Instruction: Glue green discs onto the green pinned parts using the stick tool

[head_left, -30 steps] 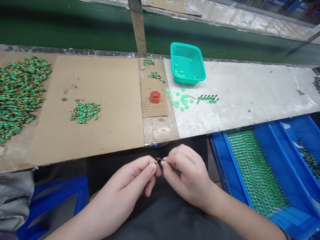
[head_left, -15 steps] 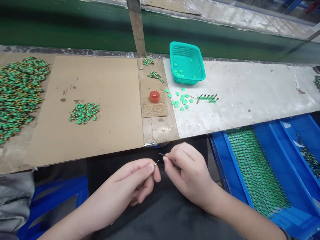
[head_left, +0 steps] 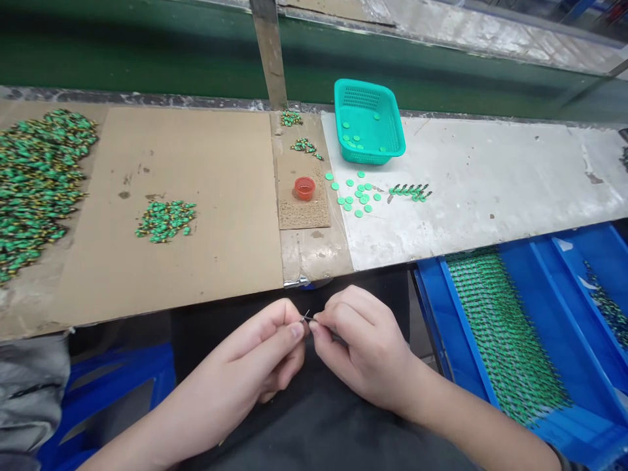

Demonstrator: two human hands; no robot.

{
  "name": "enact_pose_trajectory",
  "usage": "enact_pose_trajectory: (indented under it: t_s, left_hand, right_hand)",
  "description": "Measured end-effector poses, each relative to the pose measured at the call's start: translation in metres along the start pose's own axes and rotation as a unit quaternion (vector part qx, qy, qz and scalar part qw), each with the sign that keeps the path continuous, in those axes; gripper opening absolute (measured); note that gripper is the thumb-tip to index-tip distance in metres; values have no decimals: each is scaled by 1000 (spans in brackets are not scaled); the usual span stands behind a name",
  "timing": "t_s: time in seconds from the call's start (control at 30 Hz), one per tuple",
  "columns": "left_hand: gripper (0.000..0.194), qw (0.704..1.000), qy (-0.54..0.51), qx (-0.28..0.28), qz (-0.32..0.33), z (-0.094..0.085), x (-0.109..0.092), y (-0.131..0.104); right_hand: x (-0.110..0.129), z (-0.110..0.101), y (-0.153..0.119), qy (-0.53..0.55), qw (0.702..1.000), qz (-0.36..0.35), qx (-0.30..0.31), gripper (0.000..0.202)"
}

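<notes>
My left hand (head_left: pixel 272 350) is closed, thumb pressed on the forefinger, pinching a tiny part with a thin metal pin (head_left: pixel 307 314) sticking up. My right hand (head_left: pixel 360 347) is closed too and pinches a thin dark rod (head_left: pixel 311 319) between thumb and forefinger. The rod's tip meets the small part at the left fingertips; whether they are joined I cannot tell. Both hands are held in front of the bench edge, above a dark apron (head_left: pixel 294 425). What lies inside the curled fingers is hidden.
Green-and-black small parts lie in a large heap (head_left: pixel 39 183) and a smaller pile (head_left: pixel 167 221). Near a red cup (head_left: pixel 305 188) are green discs (head_left: pixel 364 199), a teal basket (head_left: pixel 400 140) and a short row of assembled pieces (head_left: pixel 411 191). A blue tray (head_left: pixel 564 366) at right holds many green pieces.
My right hand has moved left, bringing the dark rod's tip to the small part in my left hand. My left fingers have curled in a little.
</notes>
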State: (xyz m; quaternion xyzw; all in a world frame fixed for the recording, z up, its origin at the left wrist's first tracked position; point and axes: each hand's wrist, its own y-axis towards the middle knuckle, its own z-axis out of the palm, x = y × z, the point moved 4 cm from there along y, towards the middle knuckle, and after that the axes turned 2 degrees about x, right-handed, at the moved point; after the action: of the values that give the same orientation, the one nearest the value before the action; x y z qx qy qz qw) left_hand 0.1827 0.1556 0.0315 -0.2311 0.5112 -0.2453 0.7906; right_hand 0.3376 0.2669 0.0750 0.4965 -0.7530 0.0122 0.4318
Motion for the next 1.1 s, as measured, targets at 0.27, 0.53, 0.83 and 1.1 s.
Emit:
enact_pose_trajectory:
  t_s: [0.27,0.53,0.83,1.1]
  left_hand:
    - [53,1000,-11,2,-9,1,2,1]
    - [54,1000,-5,-1,-14,2,1,2]
    - [53,1000,0,7,-16,2,0,4]
    - [51,1000,-14,18,-12,5,-4,8]
  right_hand:
    - [-1,-2,-2,-11,1000,-9,-15,23]
    - [-4,0,-2,-15,1000,8,-17,25]
    - [-5,-2,0,-22,999,14,-25,26]
    - [-7,-2,-3,-27,999,15,-36,27]
